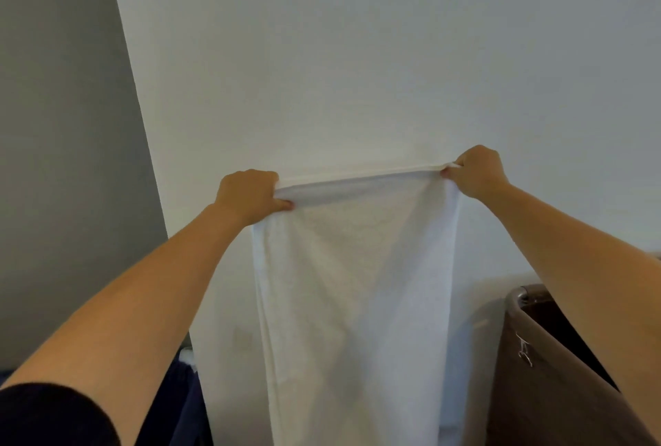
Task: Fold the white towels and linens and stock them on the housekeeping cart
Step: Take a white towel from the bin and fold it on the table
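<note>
— What do we have straight ahead?
— We face a plain white wall (357, 52), softly and evenly lit.
— And to our left?
— There we see a darker grey wall (53, 123), which meets the white one along a slanting edge.
— Lower down?
— At lower right we find a brown bin (536, 399) with a rounded rim and a small metal clip (525, 354) on its side. At lower left we make out something dark blue (179, 406); we cannot tell what.
</note>
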Tool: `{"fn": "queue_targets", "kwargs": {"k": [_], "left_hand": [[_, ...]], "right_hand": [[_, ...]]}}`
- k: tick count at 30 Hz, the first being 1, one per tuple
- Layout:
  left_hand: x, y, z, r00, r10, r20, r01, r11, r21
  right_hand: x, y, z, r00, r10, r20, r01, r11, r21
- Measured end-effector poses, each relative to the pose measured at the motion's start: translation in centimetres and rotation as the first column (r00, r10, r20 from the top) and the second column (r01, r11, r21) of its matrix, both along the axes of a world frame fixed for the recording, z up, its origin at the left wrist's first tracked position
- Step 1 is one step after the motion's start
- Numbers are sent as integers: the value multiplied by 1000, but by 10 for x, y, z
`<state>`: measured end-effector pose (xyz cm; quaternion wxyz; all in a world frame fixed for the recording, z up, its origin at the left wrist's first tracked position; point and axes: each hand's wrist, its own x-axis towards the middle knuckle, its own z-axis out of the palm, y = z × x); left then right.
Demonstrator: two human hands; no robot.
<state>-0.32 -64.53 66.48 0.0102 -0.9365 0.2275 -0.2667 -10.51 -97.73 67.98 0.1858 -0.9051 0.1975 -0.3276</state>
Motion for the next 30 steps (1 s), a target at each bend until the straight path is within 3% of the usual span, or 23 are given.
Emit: {"fn": "queue_targets", "kwargs": {"k": [7, 13, 21, 30], "left_hand": [[-19, -2, -2, 995, -21, 101, 24, 999, -33], [-96, 9, -28, 995, -48, 91, 55, 995, -79], [-253, 31, -126, 995, -20, -101, 16, 999, -32], [-357, 34, -250, 920, 19, -391, 2, 999, 52]], "right_hand": [[-35, 7, -7, 989, -18, 146, 8, 998, 65], [-123, 8, -41, 983, 56, 176, -74, 992, 101], [-271, 15, -129, 974, 223, -30, -219, 971, 95], [-360, 12, -251, 904, 241, -353, -199, 968, 150]]}}
